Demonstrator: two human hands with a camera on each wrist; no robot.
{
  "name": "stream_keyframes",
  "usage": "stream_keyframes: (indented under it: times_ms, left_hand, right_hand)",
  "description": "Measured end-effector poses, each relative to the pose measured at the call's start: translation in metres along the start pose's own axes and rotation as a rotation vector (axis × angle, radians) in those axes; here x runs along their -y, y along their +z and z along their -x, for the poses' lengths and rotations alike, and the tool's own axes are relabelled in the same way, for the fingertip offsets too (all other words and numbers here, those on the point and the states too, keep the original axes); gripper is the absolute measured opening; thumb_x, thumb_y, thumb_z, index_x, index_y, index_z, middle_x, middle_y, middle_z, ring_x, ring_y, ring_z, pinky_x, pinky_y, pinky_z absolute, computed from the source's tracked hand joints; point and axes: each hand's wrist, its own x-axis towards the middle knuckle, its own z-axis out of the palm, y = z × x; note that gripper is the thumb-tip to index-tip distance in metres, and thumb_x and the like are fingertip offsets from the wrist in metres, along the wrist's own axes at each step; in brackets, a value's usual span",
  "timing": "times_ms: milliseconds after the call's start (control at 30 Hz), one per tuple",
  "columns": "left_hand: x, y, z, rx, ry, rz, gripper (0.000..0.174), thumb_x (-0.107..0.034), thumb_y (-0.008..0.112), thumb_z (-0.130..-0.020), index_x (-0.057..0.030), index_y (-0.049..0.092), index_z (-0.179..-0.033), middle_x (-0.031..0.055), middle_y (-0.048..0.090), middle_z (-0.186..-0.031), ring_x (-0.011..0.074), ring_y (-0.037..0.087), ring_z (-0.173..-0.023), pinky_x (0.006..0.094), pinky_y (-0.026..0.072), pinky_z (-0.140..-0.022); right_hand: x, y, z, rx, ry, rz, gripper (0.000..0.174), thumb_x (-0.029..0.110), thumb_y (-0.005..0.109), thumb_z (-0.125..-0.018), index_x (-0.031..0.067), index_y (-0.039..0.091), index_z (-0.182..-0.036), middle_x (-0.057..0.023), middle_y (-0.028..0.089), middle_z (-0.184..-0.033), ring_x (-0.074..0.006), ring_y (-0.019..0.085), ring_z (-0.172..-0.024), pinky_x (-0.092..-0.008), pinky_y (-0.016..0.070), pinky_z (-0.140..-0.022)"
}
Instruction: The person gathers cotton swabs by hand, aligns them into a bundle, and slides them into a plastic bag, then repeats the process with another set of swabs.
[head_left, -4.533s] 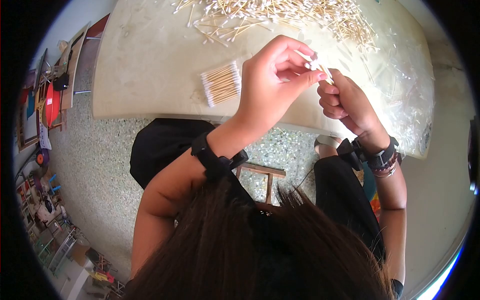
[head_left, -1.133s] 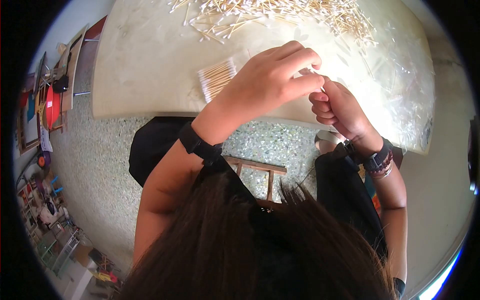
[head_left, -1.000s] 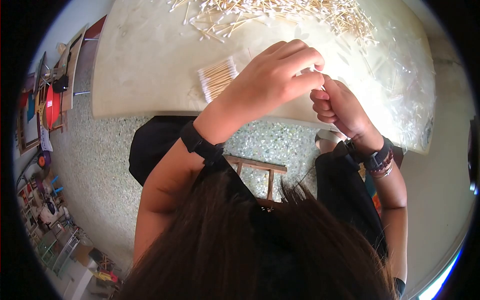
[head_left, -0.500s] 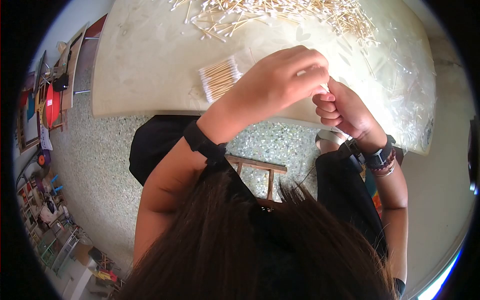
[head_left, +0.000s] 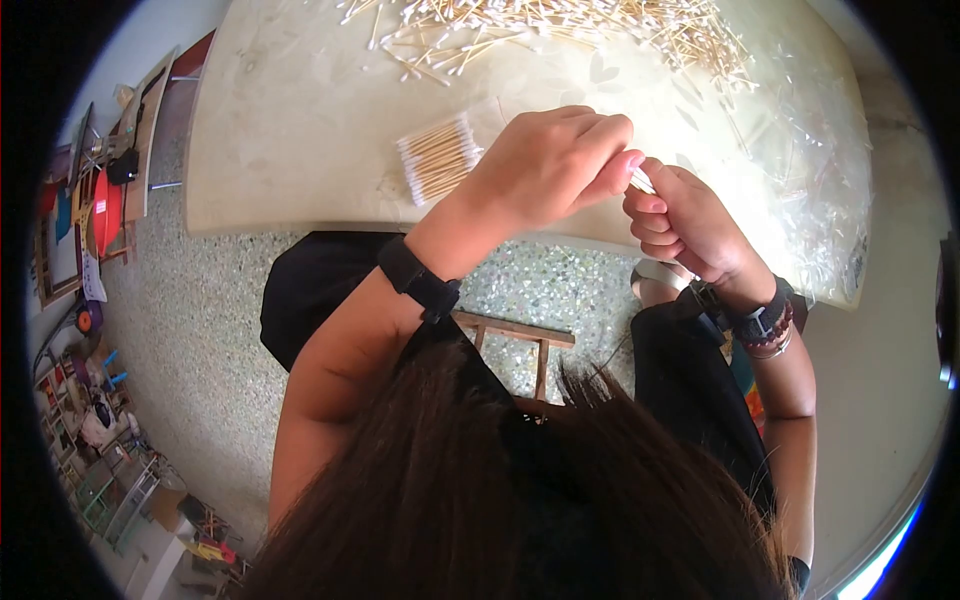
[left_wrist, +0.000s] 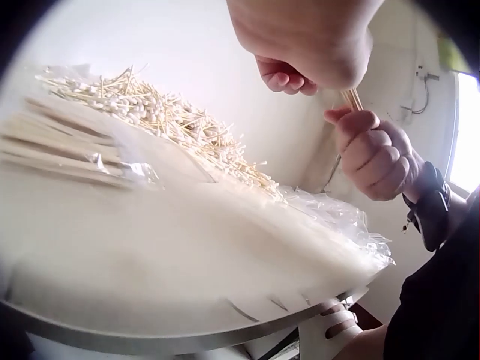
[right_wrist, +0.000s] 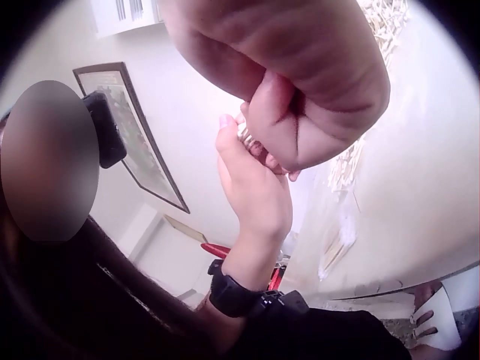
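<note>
The left hand (head_left: 550, 165) curls its fingers and thumb at the end of a small bundle of cotton swabs (head_left: 641, 181), touching or very close to the right hand (head_left: 690, 222). In the left wrist view, the right hand (left_wrist: 375, 154) grips the thin wooden sticks (left_wrist: 352, 98) in its fist, their upper ends hidden by the left hand (left_wrist: 307, 41). White tips (right_wrist: 244, 135) show at the left hand (right_wrist: 255, 180) in the right wrist view, behind the right hand (right_wrist: 292, 75). A flat packet of swabs (head_left: 440, 158) lies left of the hands.
A large heap of loose swabs (head_left: 580, 22) spreads over the far side of the table (head_left: 290, 130). Crumpled clear plastic (head_left: 815, 210) covers its right end. Below the near edge stand a wooden stool (head_left: 515, 328) and the person's legs.
Compared with half a second ago, the left hand has shifted slightly left, and its fingers are more tightly curled. Earlier its fingers reached out over the swabs. The right hand has barely moved.
</note>
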Motion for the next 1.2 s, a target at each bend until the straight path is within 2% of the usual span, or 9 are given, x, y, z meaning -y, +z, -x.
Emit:
stream_keyframes:
  times_ms: [300,500,600,667,800,933,1000,1067,1200]
  left_hand:
    - [-0.003,-0.004,-0.002,0.087,0.029,0.046,0.023,-0.021,0.051,-0.092,-0.0033,0.044,-0.080,0.0105,0.046,-0.063,0.0278,0.047,-0.055,0.0362,0.0386,-0.050]
    - [-0.004,0.003,0.000,-0.039,-0.022,-0.006,0.025,-0.017,0.050,-0.092,-0.0024,0.050,-0.072,0.0117,0.049,-0.061,0.0293,0.046,-0.050,0.0364,0.0400,-0.049]
    - [-0.012,0.007,0.000,-0.047,-0.196,0.067,0.033,-0.019,0.046,-0.095,0.0008,0.048,-0.068,0.0135,0.047,-0.057,0.0299,0.043,-0.048,0.0375,0.0377,-0.048]
    - [-0.021,0.007,-0.003,-0.021,-0.501,0.156,0.046,-0.026,0.040,-0.098,0.0018,0.052,-0.064,0.0174,0.050,-0.053,0.0343,0.051,-0.051,0.0422,0.0399,-0.052]
    - [-0.029,0.013,-0.004,-0.112,-0.671,0.254,0.050,-0.028,0.036,-0.099,0.0047,0.049,-0.063,0.0209,0.047,-0.052,0.0359,0.049,-0.050,0.0434,0.0377,-0.052]
    - [-0.030,0.012,-0.003,-0.080,-0.713,0.267,0.052,-0.029,0.035,-0.099,0.0060,0.048,-0.062,0.0217,0.046,-0.052,0.0359,0.047,-0.049,0.0427,0.0377,-0.052]
    - [-0.029,0.012,-0.001,-0.071,-0.720,0.280,0.053,-0.029,0.035,-0.099,0.0060,0.048,-0.062,0.0220,0.046,-0.052,0.0363,0.047,-0.049,0.0428,0.0375,-0.052]
    - [-0.023,0.010,0.001,-0.025,-0.699,0.390,0.047,-0.030,0.036,-0.099,0.0014,0.041,-0.064,0.0064,0.035,-0.052,0.0153,0.033,-0.050,0.0340,0.0321,-0.051]
    - [-0.018,0.005,-0.004,-0.044,-0.768,0.453,0.050,-0.037,0.029,-0.099,-0.0041,0.037,-0.063,0.0032,0.036,-0.055,0.0138,0.036,-0.054,0.0303,0.0319,-0.054]
  right_hand:
    - [0.004,-0.003,0.004,0.055,0.064,0.006,0.042,0.038,0.039,-0.099,0.0164,0.035,-0.063,0.0105,0.024,-0.055,-0.0023,0.018,-0.045,-0.0190,0.0158,-0.039]
    - [0.004,-0.001,0.001,0.027,0.091,0.039,0.042,0.039,0.039,-0.099,0.0165,0.034,-0.063,0.0104,0.023,-0.054,-0.0024,0.018,-0.045,-0.0187,0.0158,-0.039]
    - [0.003,0.000,-0.001,-0.035,0.031,0.084,0.044,0.040,0.040,-0.098,0.0152,0.036,-0.061,0.0095,0.026,-0.052,-0.0030,0.021,-0.044,-0.0200,0.0179,-0.039]
    - [0.002,0.006,-0.004,-0.338,-0.168,0.367,0.048,0.041,0.042,-0.098,0.0126,0.040,-0.059,0.0072,0.032,-0.050,-0.0040,0.025,-0.043,-0.0219,0.0210,-0.040]
    - [-0.006,0.005,-0.013,-0.507,-0.387,0.609,0.052,0.043,0.045,-0.096,0.0091,0.043,-0.057,0.0046,0.036,-0.049,-0.0052,0.030,-0.043,-0.0236,0.0226,-0.041]
    - [-0.003,0.010,-0.012,-0.472,-0.318,0.521,0.050,0.041,0.044,-0.097,0.0097,0.042,-0.058,0.0056,0.034,-0.049,-0.0054,0.026,-0.042,-0.0236,0.0204,-0.040]
    - [0.000,0.008,-0.010,-0.265,-0.127,0.217,0.047,0.039,0.043,-0.097,0.0122,0.039,-0.058,0.0076,0.029,-0.049,-0.0051,0.021,-0.042,-0.0232,0.0179,-0.040]
    - [0.001,0.006,-0.010,-0.205,-0.079,0.142,0.046,0.038,0.043,-0.097,0.0134,0.038,-0.058,0.0084,0.027,-0.049,-0.0047,0.019,-0.042,-0.0228,0.0170,-0.039]
    - [-0.002,0.008,-0.010,-0.081,0.008,0.035,0.045,0.038,0.044,-0.097,0.0154,0.036,-0.059,0.0099,0.025,-0.050,-0.0033,0.018,-0.041,-0.0217,0.0158,-0.038]
